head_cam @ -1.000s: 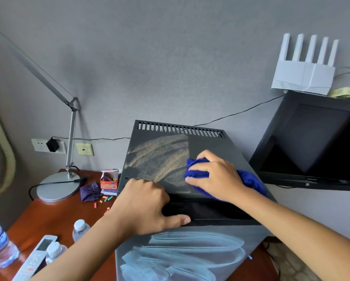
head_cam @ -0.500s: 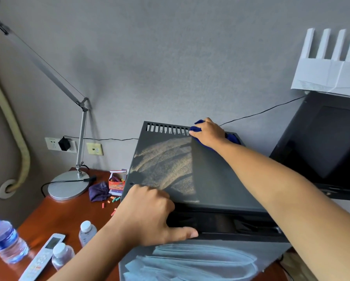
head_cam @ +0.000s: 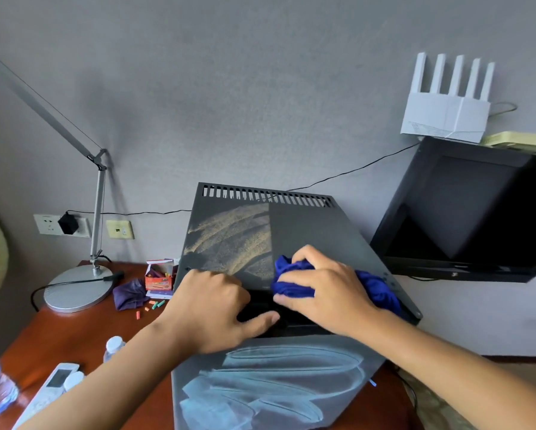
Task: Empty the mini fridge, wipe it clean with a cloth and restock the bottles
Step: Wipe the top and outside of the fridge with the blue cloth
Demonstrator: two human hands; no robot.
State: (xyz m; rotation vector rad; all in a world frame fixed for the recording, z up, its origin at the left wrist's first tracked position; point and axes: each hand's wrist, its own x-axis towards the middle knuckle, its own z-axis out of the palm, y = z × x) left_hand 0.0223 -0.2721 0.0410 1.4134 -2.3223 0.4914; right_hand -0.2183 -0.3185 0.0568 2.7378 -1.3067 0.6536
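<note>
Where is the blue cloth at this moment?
The blue cloth is on the mini fridge top, front right, under the right hand, beside the left hand.
</note>
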